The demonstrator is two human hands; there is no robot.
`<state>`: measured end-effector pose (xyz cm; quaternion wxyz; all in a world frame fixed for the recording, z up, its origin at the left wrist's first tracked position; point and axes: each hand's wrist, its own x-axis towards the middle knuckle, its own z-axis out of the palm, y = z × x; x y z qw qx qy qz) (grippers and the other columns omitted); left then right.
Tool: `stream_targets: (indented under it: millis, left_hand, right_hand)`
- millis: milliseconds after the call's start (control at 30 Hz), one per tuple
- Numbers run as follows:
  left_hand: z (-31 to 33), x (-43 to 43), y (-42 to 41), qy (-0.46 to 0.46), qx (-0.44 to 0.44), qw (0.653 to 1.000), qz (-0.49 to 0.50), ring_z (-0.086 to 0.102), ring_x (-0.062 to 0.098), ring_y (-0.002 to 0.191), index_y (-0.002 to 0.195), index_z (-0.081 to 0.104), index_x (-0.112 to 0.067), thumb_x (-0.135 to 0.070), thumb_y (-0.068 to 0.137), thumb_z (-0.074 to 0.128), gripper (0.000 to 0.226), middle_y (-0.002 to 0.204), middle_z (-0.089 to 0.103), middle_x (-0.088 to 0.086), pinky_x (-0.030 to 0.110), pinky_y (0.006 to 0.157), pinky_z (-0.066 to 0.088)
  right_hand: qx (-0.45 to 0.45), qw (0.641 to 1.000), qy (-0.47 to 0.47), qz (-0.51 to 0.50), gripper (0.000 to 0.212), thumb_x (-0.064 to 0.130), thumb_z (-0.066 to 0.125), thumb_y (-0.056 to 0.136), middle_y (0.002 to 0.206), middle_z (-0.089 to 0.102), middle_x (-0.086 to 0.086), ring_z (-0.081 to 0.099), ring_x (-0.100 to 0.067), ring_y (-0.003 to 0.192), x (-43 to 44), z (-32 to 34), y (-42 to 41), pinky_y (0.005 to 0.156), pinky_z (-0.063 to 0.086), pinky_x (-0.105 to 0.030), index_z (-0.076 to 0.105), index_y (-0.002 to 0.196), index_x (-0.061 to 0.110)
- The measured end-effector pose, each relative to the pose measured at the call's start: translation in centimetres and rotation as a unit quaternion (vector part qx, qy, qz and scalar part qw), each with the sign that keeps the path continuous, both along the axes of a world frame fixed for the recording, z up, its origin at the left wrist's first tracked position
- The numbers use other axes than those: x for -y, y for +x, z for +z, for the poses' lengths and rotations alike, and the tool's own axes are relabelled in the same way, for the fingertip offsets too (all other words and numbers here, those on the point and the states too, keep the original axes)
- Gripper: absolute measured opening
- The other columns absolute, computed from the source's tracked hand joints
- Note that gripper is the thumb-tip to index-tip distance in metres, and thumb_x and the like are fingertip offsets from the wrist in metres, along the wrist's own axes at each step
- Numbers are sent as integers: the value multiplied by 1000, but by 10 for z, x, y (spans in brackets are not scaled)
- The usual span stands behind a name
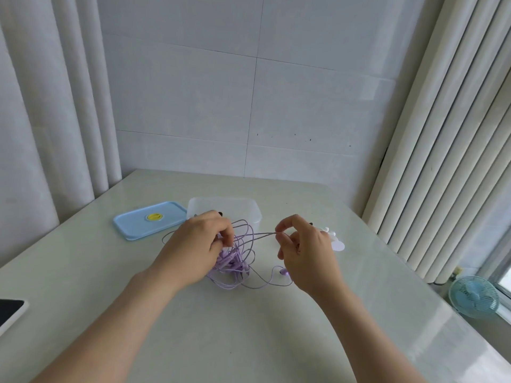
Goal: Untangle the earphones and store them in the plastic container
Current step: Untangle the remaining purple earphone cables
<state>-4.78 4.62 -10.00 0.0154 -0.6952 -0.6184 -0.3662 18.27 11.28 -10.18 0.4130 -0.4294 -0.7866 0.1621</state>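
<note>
Left hand [199, 244]: fingers curled into the knot, gripping the tangled lilac wired earphones [235, 262]
Right hand [307, 252]: thumb and forefinger pinched one taut strand that ran left to the bundle
Earphones: heaped on the pale glossy table [249, 333] between both hands, with one earbud [283, 271] loose near the right wrist
Container: clear rectangular plastic container [237, 207] stood open just beyond the left hand
Lid: light blue rectangular lid [138, 225] lay flat, touching the container's left side
Right edge: small blue fan [474, 297] stood beyond the table
</note>
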Motion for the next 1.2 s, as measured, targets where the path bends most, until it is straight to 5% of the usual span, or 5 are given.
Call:
stream_targets:
  millis: [133, 367, 767, 967, 1200]
  left_hand:
    - [1, 3, 4, -16, -39, 999, 17, 52, -2, 74, 77, 74, -33, -6, 88, 60, 33, 98, 61, -18, 10, 67, 32]
    - [-2, 2, 3, -41, -83, 995, 41, 54, 5, 102, 85, 78, -39, -52, 83, 70, 16, 107, 55, -20, 34, 92, 37]
    - [2, -1, 2, 48, 52, 997, 10, 54, 11, 102, 86, 70, -34, -30, 90, 80, 12, 101, 52, -16, 41, 92, 44]
    - [15, 3, 9, 115, 92, 989, -25, 59, 12, 87, 84, 67, -26, -18, 91, 80, 17, 88, 62, -13, 24, 79, 44]
    - [19, 8, 25, 46, 141, 986, -78, 70, 11, 87, 92, 70, -26, -22, 99, 75, 9, 85, 73, -16, 25, 80, 53]
  right_hand:
    - [8, 1000, -5, 6, 21, 13, 57, 104, 62, 69, 3, 66, -16, 54, 0, -2, -1, 59, 58, -43, 66, 99, 31]
    - [15, 1000, -15, -2, 21, 14, 55, 105, 64, 68, -1, 67, -19, 54, 0, -4, -2, 58, 57, -44, 66, 100, 31]
    - [30, 998, 24, -46, 15, 17, 64, 95, 68, 64, 16, 61, -2, 71, -1, -2, -2, 75, 50, -34, 69, 94, 31]
    - [-11, 998, 57, -28, 33, 26, 58, 80, 100, 61, 19, 55, -4, 97, 19, 11, -5, 91, 45, -36, 68, 111, 31]
    - [-18, 991, 126, 34, 22, 48, 58, 104, 111, 65, 23, 54, -5, 112, 28, 9, -21, 98, 40, -34, 72, 120, 40]
